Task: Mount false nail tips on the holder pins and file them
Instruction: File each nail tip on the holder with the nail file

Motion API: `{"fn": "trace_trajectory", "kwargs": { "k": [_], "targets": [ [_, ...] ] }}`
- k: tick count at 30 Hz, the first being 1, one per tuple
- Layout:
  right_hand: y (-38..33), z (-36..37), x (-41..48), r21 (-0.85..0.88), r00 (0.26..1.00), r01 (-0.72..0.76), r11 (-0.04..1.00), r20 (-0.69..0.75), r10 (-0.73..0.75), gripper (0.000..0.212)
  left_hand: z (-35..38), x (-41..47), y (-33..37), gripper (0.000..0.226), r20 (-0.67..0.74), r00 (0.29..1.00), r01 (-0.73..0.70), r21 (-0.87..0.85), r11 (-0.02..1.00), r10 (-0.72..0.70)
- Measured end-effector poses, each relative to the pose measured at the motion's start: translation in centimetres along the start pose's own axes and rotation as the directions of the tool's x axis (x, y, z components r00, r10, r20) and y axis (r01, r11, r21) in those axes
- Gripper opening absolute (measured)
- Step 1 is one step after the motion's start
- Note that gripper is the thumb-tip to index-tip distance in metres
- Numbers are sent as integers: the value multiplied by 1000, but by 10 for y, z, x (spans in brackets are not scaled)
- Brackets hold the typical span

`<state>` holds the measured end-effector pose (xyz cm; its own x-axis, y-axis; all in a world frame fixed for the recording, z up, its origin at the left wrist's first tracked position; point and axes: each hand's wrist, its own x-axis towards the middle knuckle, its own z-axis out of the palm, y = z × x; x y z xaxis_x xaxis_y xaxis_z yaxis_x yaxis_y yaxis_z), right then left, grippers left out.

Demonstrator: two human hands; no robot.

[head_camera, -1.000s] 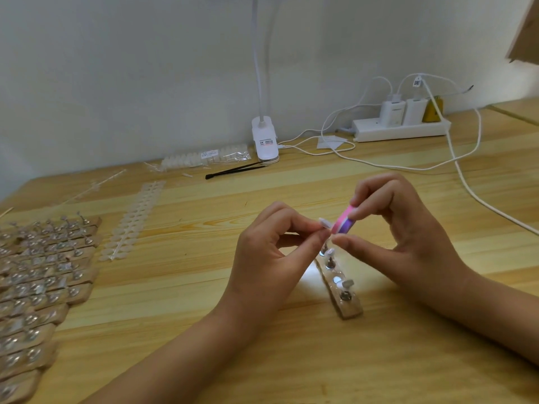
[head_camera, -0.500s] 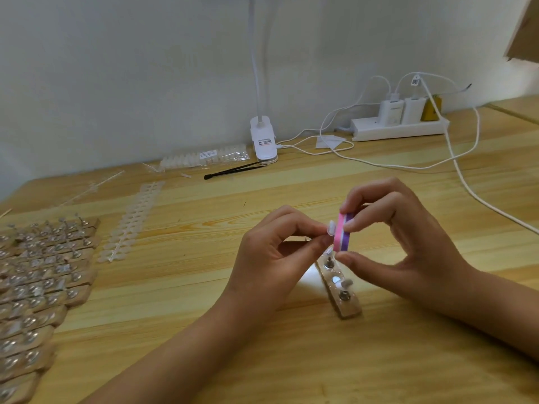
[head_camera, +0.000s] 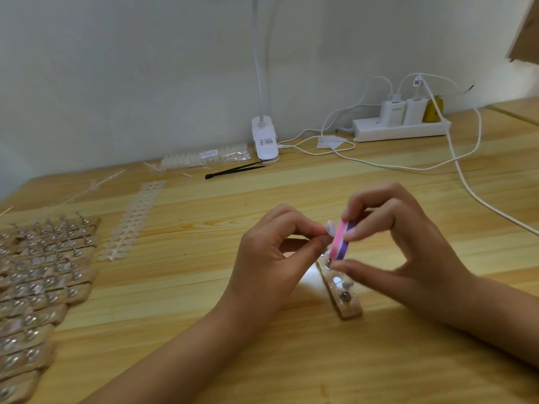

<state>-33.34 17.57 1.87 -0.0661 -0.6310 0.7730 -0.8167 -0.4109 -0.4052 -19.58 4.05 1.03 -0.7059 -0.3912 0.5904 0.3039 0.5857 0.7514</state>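
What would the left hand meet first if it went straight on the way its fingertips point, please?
The pink and purple file, held upright by the right hand. The left hand pinches a nail tip aimed rightward at it; they look almost touching, though depth is unclear.

The pink-purple file (head_camera: 339, 241) has turned upright against the nail tip (head_camera: 331, 228).

Left hand (head_camera: 269, 253) and right hand (head_camera: 408, 252) close, fingertips apparently pinched.

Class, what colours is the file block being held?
The small file block is pink and purple; head view.
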Motion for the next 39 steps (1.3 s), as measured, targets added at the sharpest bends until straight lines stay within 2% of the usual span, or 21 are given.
{"fn": "trace_trajectory", "kwargs": {
  "k": [2,5,9,12,16,20,24,28,32,35,39],
  "targets": [
    [-1,1,0,-19,1000,16,1000,8,-16,27,-1,0,1,9,-2,999,-35,51,998,35],
    [-1,0,1,-9,999,-34,999,-42,34,28,-1,0,3,8,-24,996,-78,124,989,81],
    [-3,5,-1,-8,1000,19,1000,11,-19,27,0,-1,4,6,-28,990,-127,197,972,136],
    [-1,4,1,12,998,-52,999,-47,53,27,-1,0,4,7,-48,987,-137,235,962,153],
    [-5,8,-2,5,1000,7,1000,1,-7,27,0,0,4,7,-39,985,-154,239,959,168],
    [0,3,1,37,994,-89,995,-65,91,28,-1,1,4,7,-55,988,-130,227,965,146],
    [-2,6,-1,49,1000,-17,999,-17,18,29,0,-1,4,8,-38,991,-116,199,973,126],
    [4,0,1,77,993,-97,992,-59,102,27,0,0,4,5,-55,992,-100,170,980,111],
    [-1,5,-2,72,1000,-5,997,19,4,25,-1,-1,5,3,-47,993,-101,166,981,111],
    [1,2,1,48,998,-60,997,-34,62,26,-1,0,5,4,-51,993,-93,167,982,103],
    [0,5,-2,37,1000,0,999,8,0,26,0,-1,5,5,-40,992,-110,175,978,118]
  ]
}}
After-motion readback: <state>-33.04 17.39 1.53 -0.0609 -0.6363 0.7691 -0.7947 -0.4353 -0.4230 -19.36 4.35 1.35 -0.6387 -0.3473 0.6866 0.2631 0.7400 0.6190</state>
